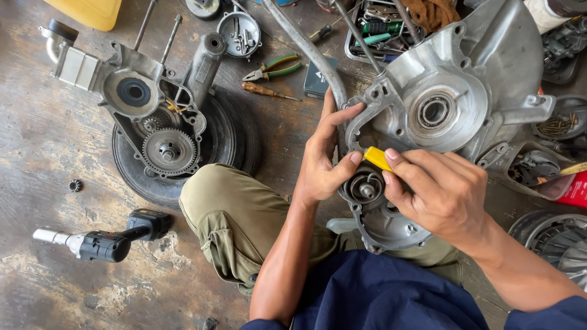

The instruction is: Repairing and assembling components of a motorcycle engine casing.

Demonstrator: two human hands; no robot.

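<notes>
Two bare hands meet over a cast-aluminium engine casing (465, 91), dull silver, ribbed and rounded, with a steel bearing ring set in its middle. It rests on the person's lap and the floor, at the right of the view. The left hand (324, 162) lies on the casing's rim, fingers spread along the edge, thumb pressed to a small yellow-handled tool (377, 157). The right hand (437, 189) pinches that tool between thumb and forefinger — its grip narrow and closed on the yellow handle, just above a round recess with a small shaft (367, 189).

On the worn, stained concrete floor (49, 134) to the left lies a second engine half (153, 116) — grey metal, with a toothed gear showing — on top of a black rubber tyre (235, 137). Near it lie green-handled pliers (272, 67) and a wooden-handled screwdriver (266, 91). A black and silver cordless impact wrench (104, 241) lies on its side lower left, a small dark gear (75, 185) well apart above it. The person's olive trouser knee (226, 214) sits between.
</notes>
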